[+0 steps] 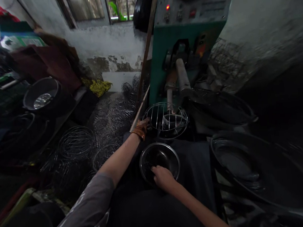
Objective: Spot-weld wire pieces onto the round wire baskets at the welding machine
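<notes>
A round wire rack point(159, 121) with parallel bars is held at its left rim by my left hand point(142, 125), which wears an orange-brown glove or wrap. The rack lies under the metal electrode arms point(169, 98) of a green machine, which looks like a spot welder. My bare right hand point(163, 177) reaches into a shiny metal bowl point(177, 160) on my lap. Its fingers are drawn together near the bowl's bottom; whatever they pinch is too small or too dark to make out. A dark cloth point(195, 158) covers my lap under the bowl.
The green machine point(160, 48) stands ahead with a red light lit. To the left lie a finished-looking wire rack point(76, 142), tangled wire pieces point(110, 119) and a black bucket point(28, 95). On the right is a wide dark basin point(278, 167) holding wire rings point(236, 159).
</notes>
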`<state>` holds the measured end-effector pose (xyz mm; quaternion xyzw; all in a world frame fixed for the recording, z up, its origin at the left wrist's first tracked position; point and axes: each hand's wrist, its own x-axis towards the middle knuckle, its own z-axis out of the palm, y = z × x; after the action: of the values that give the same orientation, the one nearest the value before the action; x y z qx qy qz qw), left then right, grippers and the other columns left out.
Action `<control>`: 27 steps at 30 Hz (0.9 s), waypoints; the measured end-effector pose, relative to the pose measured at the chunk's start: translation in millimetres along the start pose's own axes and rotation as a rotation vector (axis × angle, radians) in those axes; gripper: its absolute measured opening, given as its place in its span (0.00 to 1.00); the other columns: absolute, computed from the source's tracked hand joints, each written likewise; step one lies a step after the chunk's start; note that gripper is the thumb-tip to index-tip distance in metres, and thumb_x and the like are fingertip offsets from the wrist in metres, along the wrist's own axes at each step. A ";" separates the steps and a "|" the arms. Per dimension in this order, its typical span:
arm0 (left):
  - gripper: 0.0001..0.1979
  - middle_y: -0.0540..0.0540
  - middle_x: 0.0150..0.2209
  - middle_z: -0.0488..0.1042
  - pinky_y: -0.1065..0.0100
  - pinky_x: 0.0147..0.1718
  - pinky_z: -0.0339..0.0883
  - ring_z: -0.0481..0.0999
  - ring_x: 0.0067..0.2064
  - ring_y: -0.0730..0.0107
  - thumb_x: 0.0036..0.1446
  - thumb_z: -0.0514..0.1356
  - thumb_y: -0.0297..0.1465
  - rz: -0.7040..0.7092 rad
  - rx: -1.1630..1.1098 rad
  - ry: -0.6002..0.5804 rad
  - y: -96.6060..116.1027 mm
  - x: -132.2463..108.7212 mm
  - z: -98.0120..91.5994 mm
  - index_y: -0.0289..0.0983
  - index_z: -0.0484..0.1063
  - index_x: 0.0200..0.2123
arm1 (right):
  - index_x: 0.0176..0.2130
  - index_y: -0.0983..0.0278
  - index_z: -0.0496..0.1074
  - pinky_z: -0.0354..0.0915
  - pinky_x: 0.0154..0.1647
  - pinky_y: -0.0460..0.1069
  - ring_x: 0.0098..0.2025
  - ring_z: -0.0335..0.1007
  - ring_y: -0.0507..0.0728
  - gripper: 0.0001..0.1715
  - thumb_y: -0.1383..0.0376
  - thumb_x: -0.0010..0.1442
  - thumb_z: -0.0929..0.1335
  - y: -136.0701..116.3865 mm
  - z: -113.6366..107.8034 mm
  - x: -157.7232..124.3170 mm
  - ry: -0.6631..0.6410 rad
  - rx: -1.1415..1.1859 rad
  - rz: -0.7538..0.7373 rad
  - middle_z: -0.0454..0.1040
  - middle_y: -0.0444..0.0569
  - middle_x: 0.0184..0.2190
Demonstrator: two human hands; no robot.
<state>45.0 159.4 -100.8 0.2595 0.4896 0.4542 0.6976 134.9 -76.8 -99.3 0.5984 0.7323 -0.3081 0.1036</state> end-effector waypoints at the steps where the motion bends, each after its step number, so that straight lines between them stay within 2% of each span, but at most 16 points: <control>1: 0.23 0.55 0.27 0.69 0.68 0.26 0.68 0.71 0.23 0.74 0.50 0.70 0.27 -0.006 0.004 0.025 2.6 -2.6 -0.3 0.40 0.62 0.45 | 0.53 0.65 0.77 0.69 0.50 0.52 0.51 0.78 0.63 0.24 0.74 0.62 0.62 -0.4 -2.2 0.1 0.007 -0.005 0.002 0.79 0.60 0.50; 4: 0.28 0.53 0.31 0.72 0.67 0.29 0.71 0.75 0.26 0.72 0.47 0.72 0.28 -0.014 -0.002 0.072 8.5 -10.7 -3.6 0.41 0.63 0.48 | 0.49 0.63 0.80 0.69 0.49 0.51 0.50 0.78 0.63 0.21 0.72 0.61 0.64 3.5 -10.2 -0.7 0.022 0.021 0.032 0.79 0.58 0.49; 7: 0.26 0.52 0.32 0.74 0.67 0.30 0.72 0.76 0.27 0.71 0.46 0.72 0.30 0.019 -0.016 0.047 9.5 -16.0 -8.0 0.40 0.65 0.46 | 0.48 0.63 0.81 0.68 0.50 0.51 0.50 0.78 0.62 0.19 0.69 0.63 0.64 13.0 -17.7 -1.2 0.052 0.082 0.053 0.78 0.59 0.50; 10: 0.26 0.52 0.32 0.73 0.69 0.29 0.71 0.77 0.28 0.70 0.44 0.74 0.30 0.030 -0.027 0.078 7.9 -18.1 -8.8 0.40 0.67 0.44 | 0.45 0.66 0.81 0.67 0.52 0.50 0.51 0.77 0.62 0.15 0.69 0.62 0.66 22.3 -20.2 0.0 0.112 0.192 0.038 0.79 0.59 0.50; 13: 0.27 0.52 0.31 0.73 0.70 0.30 0.71 0.78 0.30 0.70 0.45 0.75 0.32 0.027 -0.045 0.092 7.6 -20.6 -5.5 0.40 0.67 0.45 | 0.43 0.66 0.81 0.67 0.52 0.49 0.50 0.78 0.61 0.14 0.71 0.58 0.69 28.7 -16.7 2.2 0.203 0.424 0.033 0.82 0.56 0.46; 20: 0.23 0.52 0.30 0.73 0.71 0.28 0.69 0.76 0.28 0.72 0.44 0.74 0.30 0.110 -0.043 0.115 8.5 -27.5 1.6 0.38 0.68 0.42 | 0.32 0.62 0.77 0.71 0.36 0.51 0.33 0.79 0.60 0.08 0.64 0.48 0.70 42.5 -7.3 8.9 0.364 0.986 0.025 0.81 0.47 0.29; 22: 0.22 0.51 0.30 0.73 0.70 0.27 0.68 0.76 0.27 0.72 0.44 0.73 0.30 0.127 -0.053 0.117 8.5 -27.4 2.3 0.38 0.68 0.41 | 0.31 0.62 0.77 0.71 0.30 0.51 0.27 0.76 0.59 0.10 0.60 0.47 0.71 47.6 -15.5 9.2 0.389 1.116 0.012 0.79 0.47 0.25; 24: 0.23 0.51 0.31 0.73 0.69 0.27 0.69 0.76 0.26 0.71 0.44 0.72 0.30 0.131 -0.059 0.122 8.8 -26.3 3.4 0.39 0.68 0.43 | 0.30 0.63 0.77 0.71 0.27 0.51 0.25 0.75 0.59 0.15 0.53 0.48 0.72 53.4 -32.7 9.8 0.475 1.226 0.004 0.79 0.48 0.24; 27: 0.28 0.51 0.33 0.74 0.69 0.26 0.69 0.76 0.27 0.71 0.42 0.72 0.30 0.152 -0.061 0.138 8.4 -23.4 6.5 0.39 0.68 0.47 | 0.31 0.64 0.77 0.72 0.28 0.51 0.26 0.75 0.58 0.22 0.48 0.47 0.74 62.4 -67.4 14.8 0.741 1.301 0.039 0.79 0.49 0.25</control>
<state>45.3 143.0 -81.0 0.2426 0.5014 0.5373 0.6333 204.4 -20.2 -74.3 0.6163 0.3785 -0.4552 -0.5193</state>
